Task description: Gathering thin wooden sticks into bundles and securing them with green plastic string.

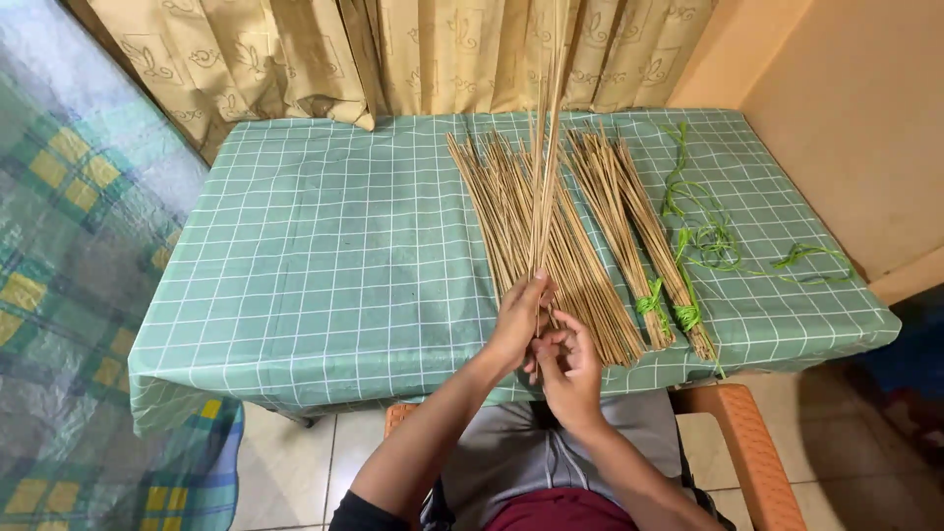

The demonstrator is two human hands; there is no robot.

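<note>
My left hand grips the lower end of a thin bunch of long tan sticks that stands nearly upright, reaching past the top of the view. Just below it, my right hand pinches the same bunch at its base. Under the hands a loose pile of sticks lies spread on the green checked tablecloth. To the right lie two bundles of sticks, each tied near the close end with a green string.
Loose green strings lie on the cloth at the right. A beige patterned curtain hangs behind the table. An orange chair arm is by my right side. A checked bed cover fills the left.
</note>
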